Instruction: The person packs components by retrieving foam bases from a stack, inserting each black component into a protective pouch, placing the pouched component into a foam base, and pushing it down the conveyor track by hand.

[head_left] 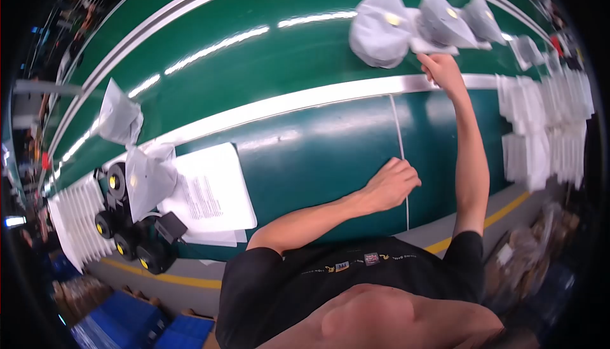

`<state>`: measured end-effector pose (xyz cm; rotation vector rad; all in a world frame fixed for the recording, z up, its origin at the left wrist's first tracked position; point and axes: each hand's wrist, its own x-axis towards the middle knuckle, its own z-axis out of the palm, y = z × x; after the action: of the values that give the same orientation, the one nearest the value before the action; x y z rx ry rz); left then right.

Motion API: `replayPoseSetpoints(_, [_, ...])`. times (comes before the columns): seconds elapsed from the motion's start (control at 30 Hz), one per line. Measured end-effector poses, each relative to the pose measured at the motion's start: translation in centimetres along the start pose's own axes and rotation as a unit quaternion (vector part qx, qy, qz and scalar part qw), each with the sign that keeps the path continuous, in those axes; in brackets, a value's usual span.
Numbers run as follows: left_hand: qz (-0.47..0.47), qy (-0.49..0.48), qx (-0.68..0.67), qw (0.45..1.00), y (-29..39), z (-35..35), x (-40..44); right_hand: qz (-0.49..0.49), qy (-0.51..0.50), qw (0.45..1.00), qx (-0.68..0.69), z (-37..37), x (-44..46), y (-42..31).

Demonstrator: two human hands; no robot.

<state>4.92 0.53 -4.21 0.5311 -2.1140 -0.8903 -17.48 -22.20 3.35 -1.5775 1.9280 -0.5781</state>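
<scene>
My right hand reaches out over the metal rail at the near edge of the green conveyor belt. Its fingers are curled, with the fingertips close to the near edge of a flat white tray; whether they touch it or pinch something is unclear. On that tray stands an item in a translucent white bag. A larger bagged item is just left of it, and another bagged item stands to the right. My left hand rests loosely closed on the dark green worktop, with nothing visible in it.
Stacked white trays stand at the right. On the left lie printed sheets, a bagged item, black round parts with yellow centres and a white tray stack. Another bagged item sits on the belt.
</scene>
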Motion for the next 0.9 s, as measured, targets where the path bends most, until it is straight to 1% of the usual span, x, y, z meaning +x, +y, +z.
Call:
replayPoseSetpoints(0.03, [0.003, 0.004, 0.002, 1.0, -0.2, 0.2, 0.2, -0.041, 0.089, 0.995, 0.001, 0.7, -1.6, -1.9])
replayPoseSetpoints(0.07, [0.002, 0.008, 0.004, 1.0, -0.2, 0.1, 0.2, -0.107, 0.146, 0.982, 0.045, 1.1, -2.4, -3.2])
replayPoseSetpoints(0.1, [-0.003, 0.008, 0.008, 1.0, 0.0, 0.1, -0.1, -0.17, 0.167, 0.97, 0.048, 1.1, -2.4, -5.1])
replayPoseSetpoints(0.13, [-0.013, 0.0, 0.006, 1.0, 0.2, -0.1, 0.0, -0.224, 0.192, 0.955, 0.024, 1.2, -2.8, -7.7])
replayPoseSetpoints(0.17, [-0.021, 0.001, 0.005, 1.0, 0.1, -0.1, -0.1, -0.28, 0.212, 0.932, -0.089, 1.1, -2.4, -9.7])
replayPoseSetpoints(0.23, [-0.025, 0.001, 0.001, 1.0, 0.0, 0.4, -0.2, -0.278, 0.172, 0.925, -0.192, 1.9, -0.8, -12.1])
replayPoseSetpoints(0.27, [-0.022, 0.004, 0.007, 1.0, -0.1, 0.5, -0.2, -0.236, 0.11, 0.934, -0.246, 2.6, 0.8, -12.3])
replayPoseSetpoints(0.3, [-0.015, 0.013, 0.005, 1.0, -0.1, 0.4, -0.2, -0.235, 0.078, 0.939, -0.239, 3.7, 3.7, -10.8])
replayPoseSetpoints(0.37, [-0.013, 0.005, 0.002, 1.0, -0.3, 0.8, -0.2, -0.172, 0.076, 0.935, -0.301, 4.5, 4.9, -11.7])
replayPoseSetpoints(0.4, [-0.017, -0.011, -0.014, 1.0, -0.4, 0.7, -0.2, -0.155, 0.075, 0.941, -0.29, 4.5, 5.3, -12.5])
replayPoseSetpoints(0.47, [-0.041, 0.001, -0.027, 0.999, -0.2, 0.7, 0.0, -0.102, 0.071, 0.953, -0.276, 3.6, 5.2, -12.7])
replayPoseSetpoints(0.5, [-0.044, 0.0, -0.036, 0.998, -0.2, 0.6, 0.2, -0.119, 0.062, 0.979, -0.15, 2.9, 5.3, -11.9])
replayPoseSetpoints(0.53, [-0.048, 0.039, -0.055, 0.997, -0.5, 0.7, 0.3, -0.13, 0.057, 0.989, -0.024, 2.3, 5.2, -10.2])
replayPoseSetpoints(0.57, [-0.049, 0.074, -0.082, 0.993, -0.8, 0.8, 0.7, -0.137, 0.056, 0.984, 0.098, 1.7, 4.5, -8.1])
replayPoseSetpoints(0.6, [-0.135, 0.074, -0.193, 0.969, -0.4, -0.4, 1.1, -0.102, 0.049, 0.962, 0.247, 1.3, 3.1, -6.2])
replayPoseSetpoints(0.63, [-0.198, 0.087, -0.269, 0.939, -0.4, -1.2, 1.5, -0.118, -0.02, 0.911, 0.395, 0.8, -0.6, -5.8])
replayPoseSetpoints(0.67, [-0.208, 0.123, -0.312, 0.919, -1.9, -0.3, 1.9, -0.078, -0.005, 0.854, 0.514, 0.9, -0.7, -0.8])
replayPoseSetpoints(0.7, [-0.205, 0.155, -0.413, 0.874, -3.0, -0.2, 2.6, -0.04, -0.04, 0.769, 0.637, 1.1, -2.6, 4.3])
replayPoseSetpoints(0.73, [-0.175, 0.196, -0.44, 0.859, -3.9, 0.1, 2.9, -0.089, -0.118, 0.699, 0.7, 1.5, -7.2, 4.5])
replayPoseSetpoints(0.77, [-0.166, 0.207, -0.468, 0.843, -3.3, -1.4, 3.3, -0.111, -0.102, 0.663, 0.734, 2.5, -10.0, 6.2])
replayPoseSetpoints(0.8, [-0.172, 0.172, -0.479, 0.843, -3.3, -2.3, 3.1, -0.063, -0.006, 0.684, 0.727, 3.3, -14.3, 4.1])
replayPoseSetpoints(0.83, [-0.128, 0.178, -0.462, 0.859, -3.6, -2.3, 3.1, -0.073, 0.014, 0.679, 0.73, 4.1, -17.2, 3.8])
replayPoseSetpoints(0.87, [-0.166, 0.158, -0.5, 0.835, -3.2, -2.6, 3.1, -0.083, 0.03, 0.673, 0.734, 4.8, -19.5, 3.8])
replayPoseSetpoints(0.9, [-0.196, 0.144, -0.489, 0.838, -3.8, -2.5, 2.9, -0.088, 0.029, 0.648, 0.756, 5.6, -21.6, 3.9])
